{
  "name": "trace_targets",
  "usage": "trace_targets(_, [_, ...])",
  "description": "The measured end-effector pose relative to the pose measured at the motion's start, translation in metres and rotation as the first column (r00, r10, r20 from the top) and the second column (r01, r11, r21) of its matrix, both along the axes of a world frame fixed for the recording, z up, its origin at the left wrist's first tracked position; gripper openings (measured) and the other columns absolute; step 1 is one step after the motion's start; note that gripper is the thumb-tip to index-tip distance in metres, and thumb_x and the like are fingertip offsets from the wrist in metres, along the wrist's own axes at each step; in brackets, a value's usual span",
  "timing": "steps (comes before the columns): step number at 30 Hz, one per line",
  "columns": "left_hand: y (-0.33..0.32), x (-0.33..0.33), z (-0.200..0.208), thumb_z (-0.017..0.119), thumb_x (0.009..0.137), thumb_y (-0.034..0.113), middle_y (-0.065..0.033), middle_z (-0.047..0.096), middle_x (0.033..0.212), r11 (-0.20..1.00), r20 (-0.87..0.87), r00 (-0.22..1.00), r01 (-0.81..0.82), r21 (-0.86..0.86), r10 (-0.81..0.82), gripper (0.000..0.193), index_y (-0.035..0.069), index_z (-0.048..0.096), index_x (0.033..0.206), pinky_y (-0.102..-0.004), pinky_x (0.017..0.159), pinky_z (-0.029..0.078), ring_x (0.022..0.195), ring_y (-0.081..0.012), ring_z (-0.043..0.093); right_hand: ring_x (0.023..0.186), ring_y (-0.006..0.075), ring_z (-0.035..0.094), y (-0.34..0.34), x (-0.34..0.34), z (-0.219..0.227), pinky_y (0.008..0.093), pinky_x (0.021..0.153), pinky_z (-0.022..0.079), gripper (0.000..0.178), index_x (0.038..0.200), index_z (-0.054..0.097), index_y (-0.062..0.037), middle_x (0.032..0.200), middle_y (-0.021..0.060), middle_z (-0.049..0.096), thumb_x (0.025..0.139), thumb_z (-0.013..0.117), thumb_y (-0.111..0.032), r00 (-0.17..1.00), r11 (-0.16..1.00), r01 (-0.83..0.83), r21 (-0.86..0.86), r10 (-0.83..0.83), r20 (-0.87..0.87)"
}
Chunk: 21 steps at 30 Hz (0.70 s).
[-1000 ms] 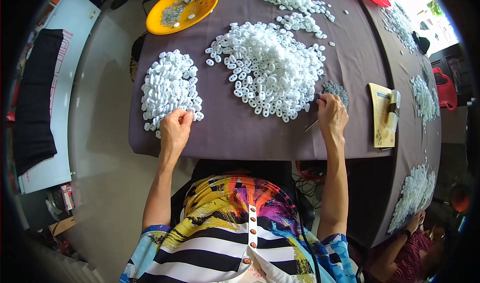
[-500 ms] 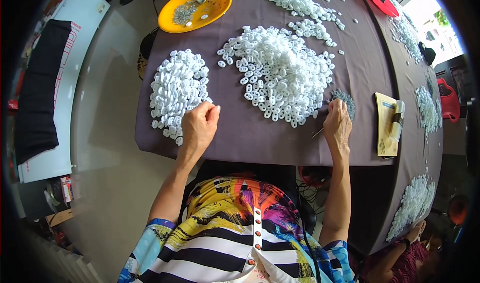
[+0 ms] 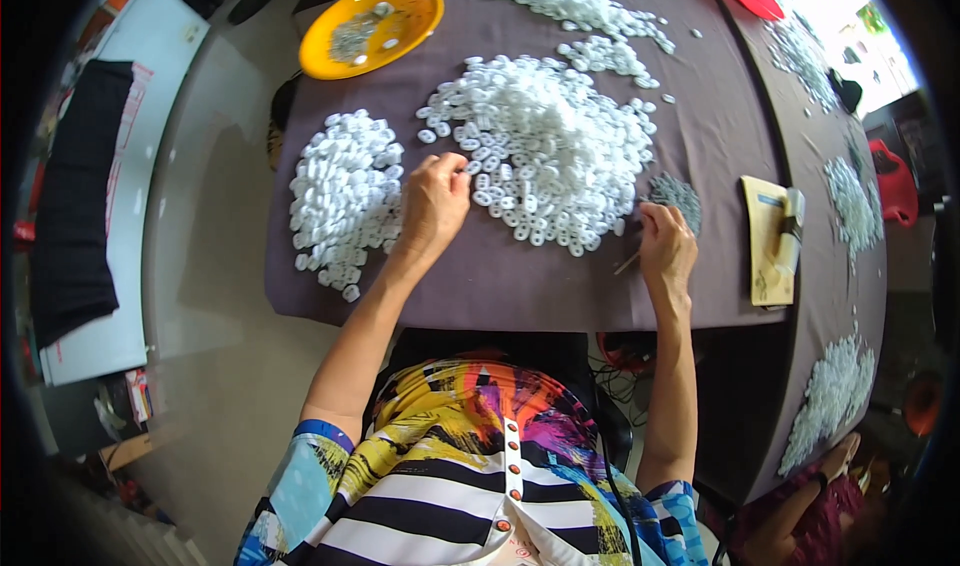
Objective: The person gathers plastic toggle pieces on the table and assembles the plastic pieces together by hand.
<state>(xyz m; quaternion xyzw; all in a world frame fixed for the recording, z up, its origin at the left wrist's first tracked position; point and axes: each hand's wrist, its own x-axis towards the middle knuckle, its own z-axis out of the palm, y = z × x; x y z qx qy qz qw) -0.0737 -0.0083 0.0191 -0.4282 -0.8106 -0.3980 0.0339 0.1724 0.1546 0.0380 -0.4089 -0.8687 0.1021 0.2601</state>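
At the left edge of the large middle pile of white oval plastic pieces with two holes (image 3: 545,136), my left hand (image 3: 435,206) has its fingers bent together, their tips beside the outermost pieces. Whether a piece is between them is hidden. My right hand (image 3: 668,251) is closed round a thin rod-like tool (image 3: 627,263), whose end sticks out to the lower left. Its thumb and forefinger meet at the near-left edge of a small heap of grey bits (image 3: 677,198), too small to name. Left of my left hand lies another pile of white pieces (image 3: 345,186).
A yellow plate (image 3: 420,36) with small metal bits stands at the far left. Further white pieces (image 3: 570,6) lie at the back. To the right are a tan pad (image 3: 760,236) and a clear roll (image 3: 790,234). A co-worker's hand (image 3: 840,456) rests near the lower right pile.
My left hand has moved right and away from me, from the left pile to the edge of the middle pile. The right hand stays by the grey heap, its wrist slightly turned.
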Motion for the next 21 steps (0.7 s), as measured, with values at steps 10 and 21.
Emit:
trace_targets(10, [0.015,-0.012,-0.007,0.067,0.07,0.006,-0.0093,0.059,0.073,0.994,-0.005,0.999,0.035,-0.101,-0.036,0.015,0.002,0.063,0.084,-0.0309,0.058,0.047,0.064,-0.0206,0.058,0.072,0.0304,0.061,0.009,0.004,-0.009,0.036,0.064,0.048,0.01,0.086,0.065,-0.0039,0.08,0.0121,0.063,0.079,0.059,-0.009,0.98,0.99,-0.061,-0.124,0.035,-0.198])
trace_targets(21, [0.004,0.003,0.009,0.066,0.077,0.008,-0.0012,0.059,0.072,1.0,0.613,0.79,-0.025,0.011,0.013,0.012,0.004,0.058,0.086,-0.0174,0.042,0.042,0.055,-0.0056,0.055,0.072,0.0314,0.06,0.008,0.008,-0.005,0.0368,0.065,0.048,0.011,0.085,0.063,-0.0015,0.079,0.0138,0.061,0.079,0.054,-0.001,0.984,0.995,-0.073,-0.074,0.06,-0.166])
